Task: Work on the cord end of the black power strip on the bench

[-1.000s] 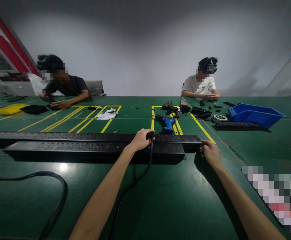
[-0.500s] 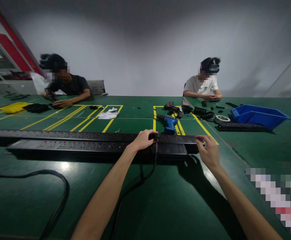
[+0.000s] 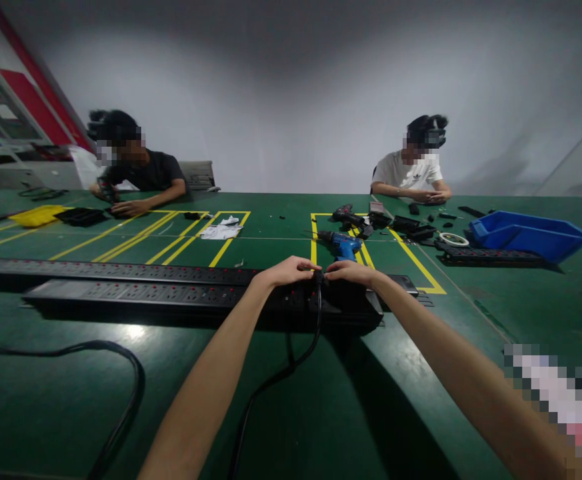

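Two long black socket strips, a rear one point(image 3: 121, 271) and a front one point(image 3: 145, 293), lie side by side across the table. Above the rear strip, my left hand point(image 3: 291, 271) has its fingers closed on a black plug point(image 3: 319, 277). From the plug a black cable point(image 3: 315, 333) hangs over the front strip and curves toward me. My right hand point(image 3: 353, 272) meets the plug from the right, its fingertips pinched against it. Whether the plug sits in a socket cannot be seen.
Beyond the strips lie a blue drill point(image 3: 343, 244), a second drill point(image 3: 348, 215) and black parts. A blue bin point(image 3: 531, 233) stands at right, a yellow tray point(image 3: 38, 215) at left. Another cable point(image 3: 133, 380) curves at front left. Two people sit across the table.
My right hand has moved left from the right end of the rear strip to the plug. My left hand still holds the plug. The view has shifted slightly.
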A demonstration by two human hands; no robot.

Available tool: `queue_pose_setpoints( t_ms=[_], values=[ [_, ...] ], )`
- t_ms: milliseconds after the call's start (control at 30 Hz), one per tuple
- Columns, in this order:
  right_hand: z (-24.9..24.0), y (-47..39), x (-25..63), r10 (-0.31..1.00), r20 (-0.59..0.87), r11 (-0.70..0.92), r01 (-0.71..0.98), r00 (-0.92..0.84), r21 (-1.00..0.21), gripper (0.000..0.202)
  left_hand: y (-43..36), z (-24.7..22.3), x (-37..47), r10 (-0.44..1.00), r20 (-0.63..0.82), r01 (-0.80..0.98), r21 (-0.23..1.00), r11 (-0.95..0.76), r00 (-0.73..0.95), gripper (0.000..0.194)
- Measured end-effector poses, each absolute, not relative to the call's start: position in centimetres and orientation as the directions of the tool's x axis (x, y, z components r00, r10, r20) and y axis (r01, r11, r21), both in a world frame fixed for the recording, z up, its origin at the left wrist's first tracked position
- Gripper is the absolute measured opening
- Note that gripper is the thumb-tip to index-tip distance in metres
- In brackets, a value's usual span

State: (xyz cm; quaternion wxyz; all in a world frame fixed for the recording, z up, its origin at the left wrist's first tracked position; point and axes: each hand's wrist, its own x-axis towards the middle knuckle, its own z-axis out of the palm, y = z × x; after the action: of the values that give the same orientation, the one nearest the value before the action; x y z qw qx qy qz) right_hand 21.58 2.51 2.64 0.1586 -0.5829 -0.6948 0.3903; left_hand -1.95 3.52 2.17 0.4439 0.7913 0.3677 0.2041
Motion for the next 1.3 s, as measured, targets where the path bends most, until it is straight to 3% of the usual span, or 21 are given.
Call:
queue_pose_setpoints(
  t_ms=[133,300,600,767,1300],
  values=[
    [2.7,2.8,21.9,0.893,-0.351,-0.112,0.616,-0.282,-0.78,0.037,5.6,1.5,-2.7,0.78,-0.163,0.52,0.823,-0.231,0.604,0.054],
    [2.5,3.0,21.8,0.874,-0.385,-0.164,0.566,-0.296,-0.808,0.035,6.2,1.3,-2.8,0.72,-0.263,0.543,0.819,-0.186,0.643,0.058],
    [1.9,4.0,21.6,0.839,-0.472,-0.277,0.532,-0.272,-0.8,0.029,5.4,2.0,-2.3,0.745,-0.316,0.57,0.815,-0.104,0.587,0.054],
    [2.0,3.7,21.8,0.842,-0.477,-0.287,0.538,-0.253,-0.792,0.035,5.1,2.0,-2.2,0.751,-0.328,0.58,0.809,-0.09,0.574,0.053],
    [2.8,3.3,21.5,0.843,-0.481,-0.289,0.552,-0.24,-0.782,0.034,5.0,2.0,-2.1,0.816,-0.252,0.542,0.835,-0.088,0.52,0.033]
  ],
)
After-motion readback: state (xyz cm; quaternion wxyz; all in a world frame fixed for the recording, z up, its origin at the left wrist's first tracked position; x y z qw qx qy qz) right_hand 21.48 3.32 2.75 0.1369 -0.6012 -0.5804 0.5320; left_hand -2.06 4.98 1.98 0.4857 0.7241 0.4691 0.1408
